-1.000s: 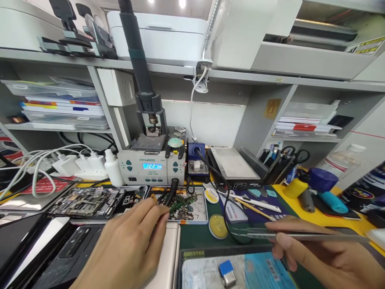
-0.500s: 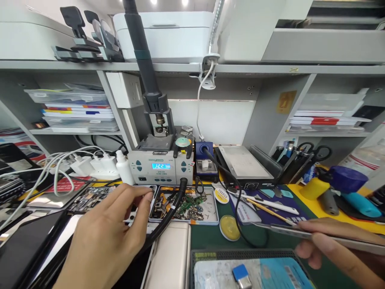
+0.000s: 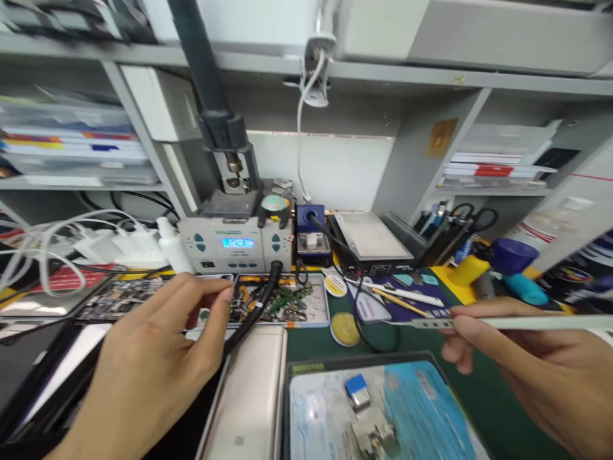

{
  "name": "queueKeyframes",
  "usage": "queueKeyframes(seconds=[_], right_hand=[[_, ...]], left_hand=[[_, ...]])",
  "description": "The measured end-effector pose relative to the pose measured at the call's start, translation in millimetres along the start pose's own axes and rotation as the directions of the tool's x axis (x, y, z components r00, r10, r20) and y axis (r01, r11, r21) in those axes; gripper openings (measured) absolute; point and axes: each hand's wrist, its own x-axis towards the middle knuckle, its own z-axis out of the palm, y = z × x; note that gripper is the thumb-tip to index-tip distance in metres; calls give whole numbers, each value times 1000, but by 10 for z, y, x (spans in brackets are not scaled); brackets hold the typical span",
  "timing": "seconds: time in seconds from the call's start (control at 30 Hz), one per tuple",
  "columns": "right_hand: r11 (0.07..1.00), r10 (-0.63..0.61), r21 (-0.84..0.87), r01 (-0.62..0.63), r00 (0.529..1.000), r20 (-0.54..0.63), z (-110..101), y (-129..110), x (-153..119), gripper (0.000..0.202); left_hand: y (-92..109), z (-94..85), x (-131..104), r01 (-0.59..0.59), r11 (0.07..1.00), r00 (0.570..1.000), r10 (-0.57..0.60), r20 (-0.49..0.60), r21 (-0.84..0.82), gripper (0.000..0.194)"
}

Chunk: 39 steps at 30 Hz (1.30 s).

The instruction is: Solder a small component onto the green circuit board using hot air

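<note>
Right hand (image 3: 522, 358) clamped on tweezers (image 3: 433, 324), best held steady, clear of the cable (image 3: 338, 244) beyond; left hand (image 3: 160, 342) pinched together, contents unclear, hose (image 3: 249, 321) at its right

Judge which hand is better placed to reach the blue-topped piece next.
Right, probably: the right hand holds a slim metal tool whose tip sits nearer the blue-topped piece. The left hand is farther away, on the other side of the gold slab.
</note>
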Motion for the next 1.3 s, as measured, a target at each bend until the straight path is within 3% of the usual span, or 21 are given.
queueKeyframes(seconds=[0.07, 0.13, 0.27, 0.4, 0.5, 0.57, 0.67, 0.83, 1.07, 1.3], right_hand=[[996, -42, 80, 33, 992, 116, -13, -28, 38, 18], [988, -6, 148, -32, 969, 248, -43, -36, 70, 13], [976, 78, 134, -172, 849, 523, -125, -60, 89, 16], [975, 121, 61, -213, 744, 657, -163, -139, 63, 12], [972, 145, 31, -231, 702, 697, -161, -197, 49, 14], [973, 152, 15, -228, 694, 704, -157, -214, 52, 15], [974, 141, 26, -225, 692, 708, -151, -205, 76, 20], [975, 132, 31, -220, 683, 719, -131, -199, 128, 29], [982, 121, 24, -190, 714, 690, -138, -229, 136, 34], [985, 81, 54, -162, 722, 687, -130, -192, 169, 37]], left_hand=[[20, 45, -32, -46, 999, 999, 46, 5, -4, 12], [56, 89, -60, -97, 995, 995, 98, 13, -33, 12], [128, 133, -91, -173, 983, 983, 177, 57, -64, 12], [152, 133, -107, -183, 979, 976, 192, 105, -92, 12], [191, 116, -148, -137, 972, 970, 171, 175, -190, 10], [260, 101, -189, -104, 949, 945, 188, 267, -298, 12], [437, 90, -232, -53, 885, 873, 265, 408, -462, 13], [801, 118, -149, 77, 903, 718, 244, 652, -422, 19], [1054, 126, 77, 176, 927, 592, 168, 788, -330, 22], [1060, 184, 159, 239, 917, 544, 147, 826, -320, 22]])
